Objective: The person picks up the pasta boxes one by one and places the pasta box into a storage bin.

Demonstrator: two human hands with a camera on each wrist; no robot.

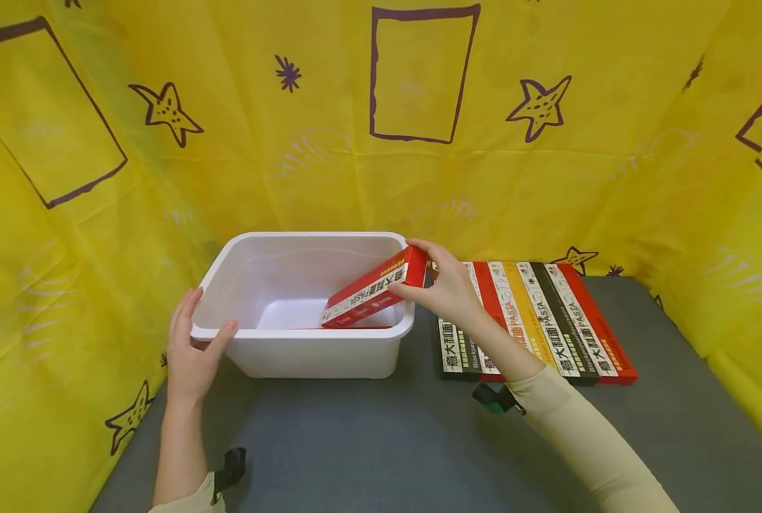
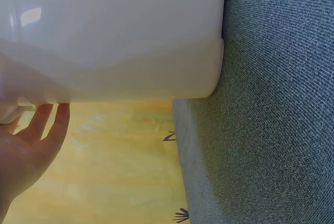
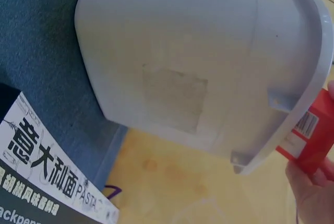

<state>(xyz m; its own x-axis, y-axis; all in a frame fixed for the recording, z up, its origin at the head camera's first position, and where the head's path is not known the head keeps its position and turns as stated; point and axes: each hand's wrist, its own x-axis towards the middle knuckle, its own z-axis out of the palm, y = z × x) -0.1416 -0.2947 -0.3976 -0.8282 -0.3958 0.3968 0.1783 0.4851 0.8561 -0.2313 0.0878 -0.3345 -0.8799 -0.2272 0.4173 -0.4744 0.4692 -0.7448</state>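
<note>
A white plastic bin (image 1: 310, 354) stands on the grey tabletop, left of centre. My left hand (image 1: 192, 349) grips its front left corner, thumb over the rim; in the left wrist view the fingers (image 2: 58, 127) touch the bin's outer wall. With my right hand (image 1: 445, 281) I hold a red pasta box (image 1: 374, 288) by its upper end, tilted over the bin's right rim, its lower end inside. The right wrist view shows the box's end (image 3: 308, 132) with a barcode, beside the bin rim. Another red edge (image 1: 348, 328) shows low inside the bin, mostly hidden by the front wall.
Right of the bin, several pasta boxes (image 1: 537, 320) in red, black and yellow lie side by side on the grey cloth (image 1: 368, 442). Yellow printed curtains (image 1: 329, 185) enclose the back and sides. Dark straps (image 1: 229, 468) sit at the wrists.
</note>
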